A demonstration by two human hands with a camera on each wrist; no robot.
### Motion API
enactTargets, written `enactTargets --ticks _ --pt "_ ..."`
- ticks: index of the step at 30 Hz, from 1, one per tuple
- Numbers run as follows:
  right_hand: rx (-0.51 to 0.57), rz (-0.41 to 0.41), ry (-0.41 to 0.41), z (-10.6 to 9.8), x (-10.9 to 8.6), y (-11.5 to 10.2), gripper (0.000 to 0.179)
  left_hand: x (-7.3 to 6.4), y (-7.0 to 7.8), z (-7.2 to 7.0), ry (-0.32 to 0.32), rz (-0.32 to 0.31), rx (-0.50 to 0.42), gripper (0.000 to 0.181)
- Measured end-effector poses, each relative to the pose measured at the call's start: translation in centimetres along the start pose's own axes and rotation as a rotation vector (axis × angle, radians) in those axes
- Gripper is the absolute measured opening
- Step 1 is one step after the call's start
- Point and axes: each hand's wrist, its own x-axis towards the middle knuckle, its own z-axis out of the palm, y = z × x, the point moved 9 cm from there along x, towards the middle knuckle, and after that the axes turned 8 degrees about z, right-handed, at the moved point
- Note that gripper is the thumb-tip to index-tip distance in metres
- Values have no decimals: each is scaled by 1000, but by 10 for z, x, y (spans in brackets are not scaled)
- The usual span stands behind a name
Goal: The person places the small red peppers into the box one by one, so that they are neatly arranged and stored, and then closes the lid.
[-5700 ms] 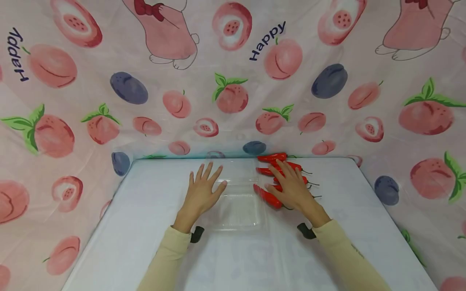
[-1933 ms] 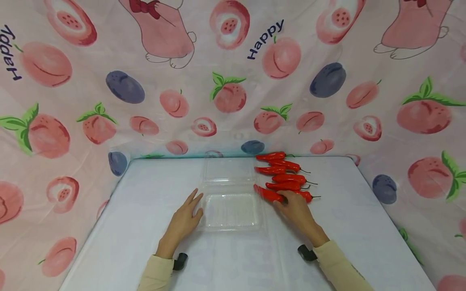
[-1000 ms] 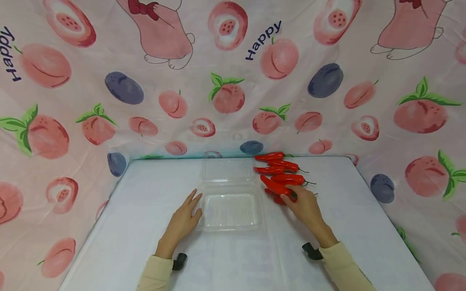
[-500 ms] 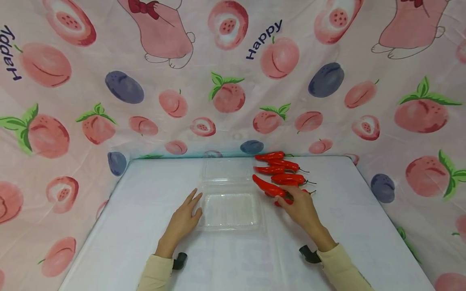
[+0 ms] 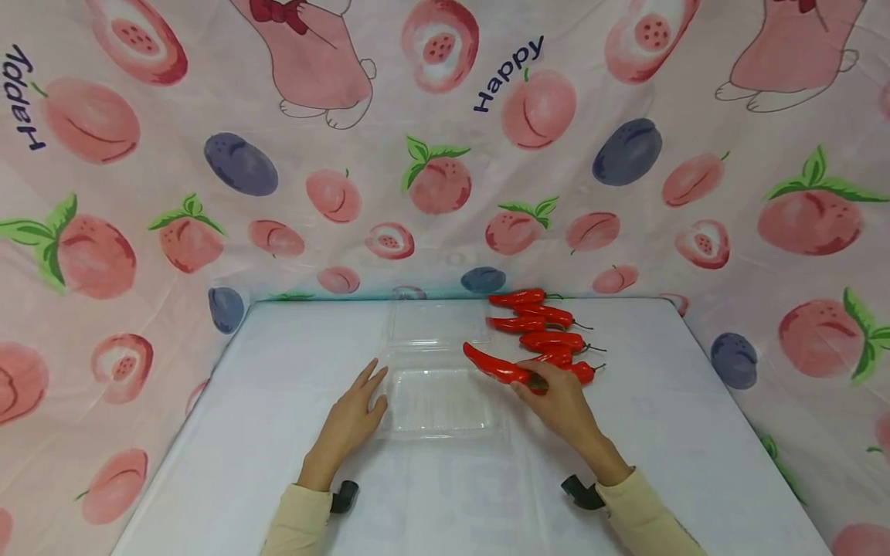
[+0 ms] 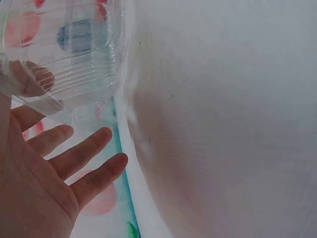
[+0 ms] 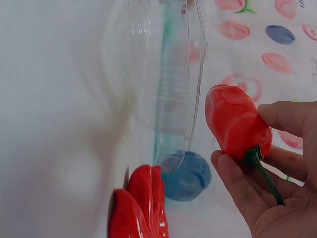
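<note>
A red chili pepper (image 5: pixel 497 364) with a green stem is pinched between the thumb and fingers of my right hand (image 5: pixel 560 401). Its tip points left and overlaps the right rim of a clear plastic clamshell box (image 5: pixel 441 400) in the head view. The right wrist view shows the pepper (image 7: pixel 237 121) from its stem end, raised above the other peppers. At the box's left side is my left hand (image 5: pixel 350 421), fingers spread and extended, fingertips right at the rim. In the left wrist view the box wall (image 6: pixel 74 74) rises beside those fingers. The box's lid (image 5: pixel 438 323) lies folded back behind its base.
Several more red chili peppers (image 5: pixel 552 341) lie loosely stacked in a column right of the box, stems to the right. A white-covered table (image 5: pixel 278 371) lies under everything. Behind and beside it hangs a fruit-patterned cloth (image 5: pixel 389 170).
The right hand has taken up the front pepper from the group and moved it left, to the box's right rim. Earlier the left hand drew back slightly and has since stayed by the box.
</note>
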Motion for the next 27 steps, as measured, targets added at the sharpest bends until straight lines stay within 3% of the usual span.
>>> enactTargets --ticks 15,27 --pt "87 43 -123 34 -4 -15 40 1 -3 1 10 1 17 53" --pt "100 54 -193 53 -7 -25 41 -1 4 -3 -8 0 6 53"
